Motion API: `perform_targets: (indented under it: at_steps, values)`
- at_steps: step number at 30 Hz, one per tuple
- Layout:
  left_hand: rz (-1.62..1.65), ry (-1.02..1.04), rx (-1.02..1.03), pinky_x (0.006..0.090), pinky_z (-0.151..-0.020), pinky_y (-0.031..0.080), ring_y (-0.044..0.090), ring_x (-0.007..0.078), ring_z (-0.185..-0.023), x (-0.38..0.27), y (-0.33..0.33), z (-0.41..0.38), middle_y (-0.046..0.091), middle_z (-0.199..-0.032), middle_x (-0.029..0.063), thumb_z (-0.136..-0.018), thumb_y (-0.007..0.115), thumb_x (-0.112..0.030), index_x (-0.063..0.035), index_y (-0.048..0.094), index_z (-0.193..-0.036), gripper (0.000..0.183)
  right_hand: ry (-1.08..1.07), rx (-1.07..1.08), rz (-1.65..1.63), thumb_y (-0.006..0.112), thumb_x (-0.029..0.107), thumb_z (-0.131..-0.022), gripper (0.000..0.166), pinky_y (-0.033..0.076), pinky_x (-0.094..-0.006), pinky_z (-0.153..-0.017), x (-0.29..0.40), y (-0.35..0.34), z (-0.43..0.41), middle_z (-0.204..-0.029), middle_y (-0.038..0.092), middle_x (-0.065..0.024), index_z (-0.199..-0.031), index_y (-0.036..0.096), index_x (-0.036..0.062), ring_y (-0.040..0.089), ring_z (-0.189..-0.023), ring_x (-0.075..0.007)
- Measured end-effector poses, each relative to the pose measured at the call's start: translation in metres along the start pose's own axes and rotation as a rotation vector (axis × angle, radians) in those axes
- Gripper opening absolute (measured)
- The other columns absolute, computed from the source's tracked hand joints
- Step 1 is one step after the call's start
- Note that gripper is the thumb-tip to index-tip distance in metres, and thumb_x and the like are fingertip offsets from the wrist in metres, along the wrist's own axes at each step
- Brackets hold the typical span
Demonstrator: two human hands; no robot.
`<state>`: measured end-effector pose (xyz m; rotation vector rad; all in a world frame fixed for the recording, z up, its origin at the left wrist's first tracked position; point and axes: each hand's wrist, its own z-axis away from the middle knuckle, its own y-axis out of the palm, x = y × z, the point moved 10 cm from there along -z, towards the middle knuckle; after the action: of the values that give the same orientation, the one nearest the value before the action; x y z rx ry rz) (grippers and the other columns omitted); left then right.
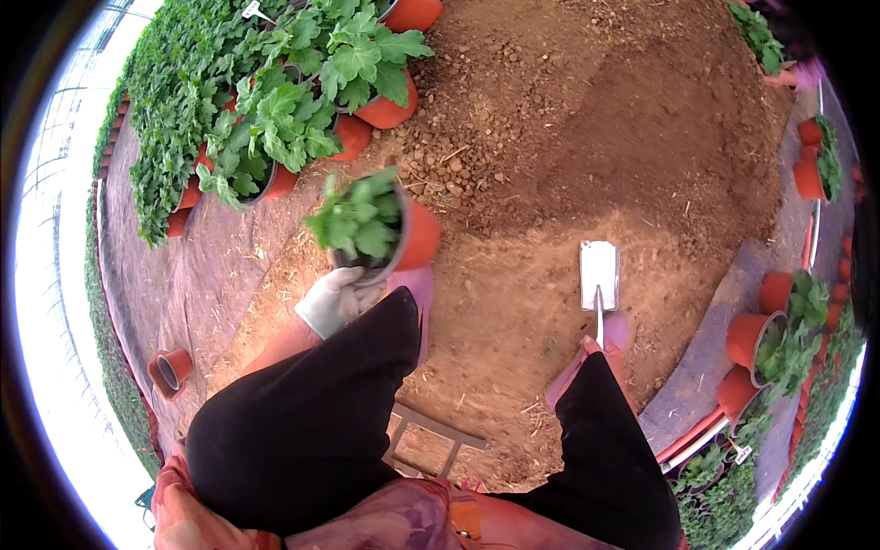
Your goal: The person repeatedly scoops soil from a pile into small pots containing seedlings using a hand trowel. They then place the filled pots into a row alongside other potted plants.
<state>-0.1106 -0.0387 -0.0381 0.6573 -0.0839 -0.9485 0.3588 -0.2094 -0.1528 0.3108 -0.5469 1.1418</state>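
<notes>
My left hand (330, 302), in a pale glove, grips the rim of an orange-red plastic plant pot (422, 237). A young leafy green plant (364, 220) grows in dark soil inside it. The pot is tilted to the left above my left shoe (425, 295) and looks blurred. My right hand (592, 346) is bare and partly hidden by my knee. It holds the handle of a hand trowel (599, 268), whose flat bright blade points away from me over the bare ground (502, 323).
Close-packed potted plants (282, 117) fill the upper left. Ahead lies a loose soil heap (619, 137). Another person's hand (780, 78) is near foliage at upper right. Tipped pots (746, 340) line the right. Pots (174, 369) lie lower left; a metal frame (440, 430) is beneath me.
</notes>
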Motion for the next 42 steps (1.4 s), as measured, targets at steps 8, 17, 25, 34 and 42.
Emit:
perform_targets:
  at_steps: [8, 17, 25, 34, 42]
  values:
    - [-0.625, -0.033, 0.083, 0.0429, -0.081, 0.059, 0.066, 0.0293, -0.104, 0.046, 0.040, -0.058, 0.060, -0.126, 0.0133, -0.093, 0.063, -0.019, -0.0095, 0.042, -0.140, 0.053, -0.022, 0.001, 0.028, 0.068, 0.019, -0.090, 0.015, 0.034, -0.0232, -0.044, 0.012, 0.015, 0.003, -0.062, 0.051, 0.0051, -0.086, 0.062, 0.0058, 0.045, -0.050, -0.0054]
    - [-0.952, 0.004, 0.057, 0.0337, -0.082, 0.056, 0.065, 0.0191, -0.096, 0.039, 0.061, -0.037, 0.063, -0.114, 0.0077, -0.099, 0.054, -0.026, -0.0126, 0.040, -0.143, 0.048, -0.094, 0.191, -0.218, 0.066, 0.023, -0.092, 0.017, 0.040, -0.0257, -0.052, -0.004, 0.007, 0.012, -0.067, 0.057, 0.0024, -0.094, 0.067, 0.0063, 0.051, -0.058, -0.0080]
    - [-0.938, 0.453, 0.140, 0.0383, -0.096, 0.051, 0.062, 0.0246, -0.110, -0.067, 0.096, 0.087, 0.062, -0.122, 0.0152, -0.099, 0.048, -0.016, -0.0022, 0.045, -0.141, 0.044, -0.371, -0.080, 0.691, 0.056, 0.028, -0.097, 0.030, 0.049, -0.0306, -0.068, 0.068, -0.024, 0.083, -0.086, 0.068, -0.0073, -0.109, 0.068, 0.0030, 0.062, -0.076, -0.0151]
    - [-1.647, 1.133, 0.371, 0.0339, -0.093, 0.049, 0.063, 0.0221, -0.108, -0.077, 0.276, 0.302, 0.065, -0.121, 0.0118, -0.094, 0.055, -0.017, -0.0020, 0.054, -0.133, 0.041, -1.218, 0.453, 0.227, 0.059, 0.021, -0.090, 0.029, 0.050, -0.0336, -0.081, 0.338, 0.150, 0.461, -0.093, 0.068, -0.0170, -0.094, 0.070, -0.0057, 0.065, -0.087, -0.0256]
    - [-2.497, 1.164, 0.631, 0.0492, -0.057, 0.051, 0.066, 0.0374, -0.069, 0.009, 0.270, 0.270, 0.066, -0.075, 0.0147, -0.088, 0.056, -0.024, -0.0129, 0.062, -0.108, 0.023, -1.483, 1.254, 0.402, 0.070, -0.001, -0.085, 0.017, 0.054, -0.0310, -0.060, 0.332, 0.301, 0.654, -0.110, 0.060, -0.0238, -0.102, 0.070, -0.0032, 0.066, -0.076, -0.0250]
